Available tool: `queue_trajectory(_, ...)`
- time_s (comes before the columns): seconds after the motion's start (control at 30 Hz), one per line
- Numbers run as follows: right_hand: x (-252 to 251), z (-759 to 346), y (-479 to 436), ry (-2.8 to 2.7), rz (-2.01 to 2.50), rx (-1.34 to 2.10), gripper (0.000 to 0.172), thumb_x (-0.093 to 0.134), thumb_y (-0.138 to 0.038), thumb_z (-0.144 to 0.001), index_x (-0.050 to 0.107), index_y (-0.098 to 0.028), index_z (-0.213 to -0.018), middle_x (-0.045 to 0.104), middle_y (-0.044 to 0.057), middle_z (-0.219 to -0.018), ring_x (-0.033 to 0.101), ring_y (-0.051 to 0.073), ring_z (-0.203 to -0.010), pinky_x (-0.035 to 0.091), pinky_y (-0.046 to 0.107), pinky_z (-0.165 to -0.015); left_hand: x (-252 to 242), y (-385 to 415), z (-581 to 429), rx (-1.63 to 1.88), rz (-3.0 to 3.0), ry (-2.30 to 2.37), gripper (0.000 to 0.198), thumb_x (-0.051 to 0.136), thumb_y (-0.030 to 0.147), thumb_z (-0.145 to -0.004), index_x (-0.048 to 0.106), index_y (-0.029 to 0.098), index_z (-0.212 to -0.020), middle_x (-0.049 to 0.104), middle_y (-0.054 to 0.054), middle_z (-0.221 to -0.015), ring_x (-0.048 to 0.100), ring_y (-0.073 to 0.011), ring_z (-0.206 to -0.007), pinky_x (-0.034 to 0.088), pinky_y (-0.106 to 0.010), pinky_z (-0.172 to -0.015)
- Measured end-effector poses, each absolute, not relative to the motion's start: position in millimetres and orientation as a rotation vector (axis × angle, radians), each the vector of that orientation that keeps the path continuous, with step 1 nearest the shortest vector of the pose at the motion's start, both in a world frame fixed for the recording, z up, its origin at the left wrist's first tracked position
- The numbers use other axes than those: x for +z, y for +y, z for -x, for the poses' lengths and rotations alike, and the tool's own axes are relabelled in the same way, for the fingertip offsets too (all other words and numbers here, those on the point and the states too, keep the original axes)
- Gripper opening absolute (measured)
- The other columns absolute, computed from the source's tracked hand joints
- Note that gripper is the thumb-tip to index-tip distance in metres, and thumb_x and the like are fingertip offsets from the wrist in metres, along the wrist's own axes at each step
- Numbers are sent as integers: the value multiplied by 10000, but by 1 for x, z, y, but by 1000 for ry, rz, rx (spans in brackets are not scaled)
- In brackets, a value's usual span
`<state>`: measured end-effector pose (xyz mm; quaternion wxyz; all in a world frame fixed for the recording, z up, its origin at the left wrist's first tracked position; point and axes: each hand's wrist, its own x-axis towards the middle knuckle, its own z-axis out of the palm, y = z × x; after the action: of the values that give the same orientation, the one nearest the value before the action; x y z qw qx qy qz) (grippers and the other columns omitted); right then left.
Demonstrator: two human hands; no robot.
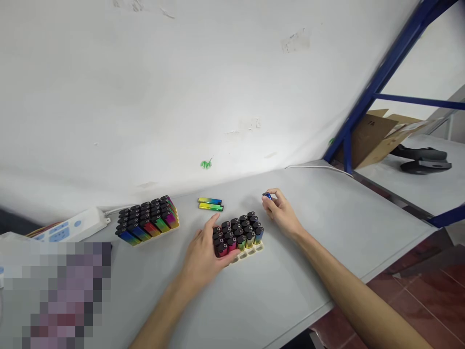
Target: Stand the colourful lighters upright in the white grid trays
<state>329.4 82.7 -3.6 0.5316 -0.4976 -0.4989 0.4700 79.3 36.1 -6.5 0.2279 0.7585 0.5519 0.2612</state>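
Note:
My left hand (203,254) grips the left side of a pale tray (250,252) that holds several upright lighters (240,242) with black tops; the tray's near row has bare slots. To the right and a little above it, my right hand (281,212) pinches a blue lighter (268,196) by its body, mostly hidden by the fingers. Two yellow, green and blue lighters (210,207) lie flat near the wall, behind the tray. Over on the left stands a second block of lighters (150,226), packed upright in rows.
A white power strip (69,227) lies at the left, by a blurred-out patch. A blue metal frame (348,140) rises at the right; beyond it are a cardboard box (374,138) and a black device (425,160). A white cable (316,166) runs along the wall.

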Motion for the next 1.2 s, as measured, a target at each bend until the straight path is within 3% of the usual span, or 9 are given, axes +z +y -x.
queue_trajectory(0.23, -3, -331, 83, -1190, 1236, 1154, 440, 419, -580, -933, 608, -183, -930, 487, -13, -734, 340, 69, -486, 248, 243, -446, -10, 38, -80, 763, -2059, 1566, 930, 730, 488, -730, 241, 230, -1477, 629, -111, -1231, 607, -304, -1123, 493, -461, -934)
queue_trajectory(0.43, -3, -328, 81, -1245, 1184, 1158, 359, 546, -593, -878, 463, -260, -983, 570, -43, -696, 475, 113, -517, 339, 227, -439, -6, 36, -84, 747, -2075, 1616, 913, 725, 469, -728, 265, 209, -1472, 634, -110, -1203, 606, -320, -1100, 494, -464, -913)
queue_trajectory(0.53, -2, -326, 79, -1238, 1130, 1183, 336, 578, -559, -879, 408, -287, -978, 450, -101, -576, 340, 90, -419, 257, 215, -410, -5, 36, -83, 725, -2109, 1637, 881, 710, 485, -746, 288, 201, -1465, 637, -114, -1197, 599, -327, -1111, 486, -464, -915)
queue_trajectory(0.63, -4, -327, 79, -1212, 1123, 1197, 352, 482, -605, -910, 488, -253, -916, 333, -89, -540, 240, 89, -423, 192, 232, -425, -5, 37, -82, 728, -2145, 1660, 803, 683, 518, -772, 348, 195, -1426, 633, -124, -1221, 591, -328, -1136, 463, -464, -943)
queue_trajectory(0.73, -9, -329, 80, -1176, 1184, 1241, 522, 358, -666, -919, 501, -213, -702, 274, -64, -497, 202, 94, -422, 175, 256, -437, -5, 39, -83, 736, -2157, 1680, 722, 675, 516, -784, 413, 187, -1371, 641, -126, -1221, 581, -326, -1166, 438, -460, -977)
queue_trajectory(0.8, -11, -331, 82, -1155, 1215, 1267, 534, 364, -645, -917, 451, -215, -611, 231, -64, -462, 173, 93, -413, 163, 263, -440, -5, 40, -83, 729, -2163, 1683, 701, 667, 512, -795, 427, 171, -1359, 643, -132, -1224, 569, -326, -1182, 426, -461, -990)
queue_trajectory(1.03, -10, -332, 83, -1069, 1206, 1325, 453, 348, -464, -916, 421, -220, -541, 214, -60, -428, 152, 95, -392, 135, 270, -432, -6, 43, -76, 679, -2201, 1598, 749, 679, 527, -787, 407, 186, -1397, 620, -126, -1268, 531, -323, -1233, 395, -465, -1030)
queue_trajectory(1.2, -6, -329, 81, -1043, 1167, 1297, 491, 374, -553, -913, 429, -219, -557, 204, -67, -440, 148, 91, -398, 128, 264, -439, -4, 44, -69, 636, -2254, 1513, 780, 686, 529, -776, 388, 202, -1419, 594, -114, -1315, 510, -322, -1251, 374, -471, -1052)
